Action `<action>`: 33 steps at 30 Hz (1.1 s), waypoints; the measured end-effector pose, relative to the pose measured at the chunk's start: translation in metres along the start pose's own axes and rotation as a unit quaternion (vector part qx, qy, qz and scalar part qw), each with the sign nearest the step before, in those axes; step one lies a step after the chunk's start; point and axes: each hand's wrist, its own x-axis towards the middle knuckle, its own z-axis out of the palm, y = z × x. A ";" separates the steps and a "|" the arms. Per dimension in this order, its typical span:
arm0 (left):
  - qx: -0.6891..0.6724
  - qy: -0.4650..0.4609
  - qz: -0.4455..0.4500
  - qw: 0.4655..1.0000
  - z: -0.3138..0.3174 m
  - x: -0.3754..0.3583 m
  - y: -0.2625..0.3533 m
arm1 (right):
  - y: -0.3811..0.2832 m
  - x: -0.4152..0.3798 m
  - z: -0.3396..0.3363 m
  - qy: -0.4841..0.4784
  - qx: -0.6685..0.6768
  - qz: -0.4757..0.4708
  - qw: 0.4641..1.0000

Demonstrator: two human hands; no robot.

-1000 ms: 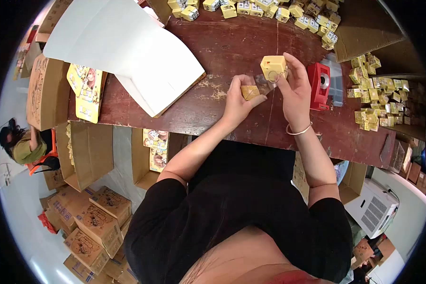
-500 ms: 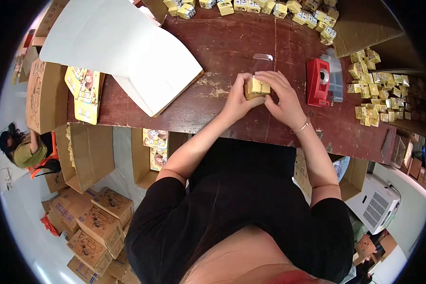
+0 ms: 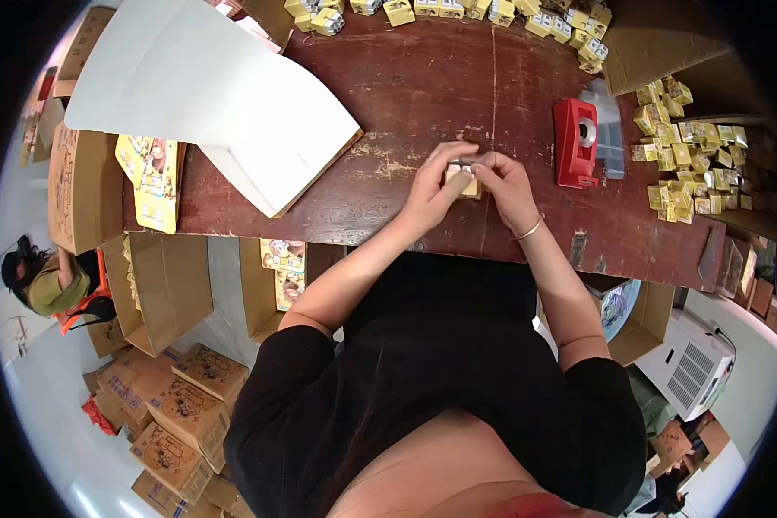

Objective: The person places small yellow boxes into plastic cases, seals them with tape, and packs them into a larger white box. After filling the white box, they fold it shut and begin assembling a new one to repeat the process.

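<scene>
Pale yellow shows on the small box (image 3: 472,191) gripped in my left hand (image 3: 436,183), left of the red tape dispenser (image 3: 576,142) and apart from it; my right hand (image 3: 505,186) bends its fingers in at the box's edge, though whether they pinch it I cannot tell. Just right of the dispenser sits a translucent plastic container (image 3: 611,142); farther right, more yellow boxes (image 3: 682,160) lie heaped. Well left of it spreads a white sheet (image 3: 259,147).

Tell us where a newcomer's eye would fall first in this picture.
Probably on the white sheet, large and bright at the left of the table. Next, perhaps, the red dispenser to the right, then the yellow box between left hand and right hand.
</scene>
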 end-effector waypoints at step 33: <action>0.193 -0.058 0.165 0.965 0.052 0.060 0.054 | -0.046 -0.056 -0.001 0.213 -0.264 -0.188 0.922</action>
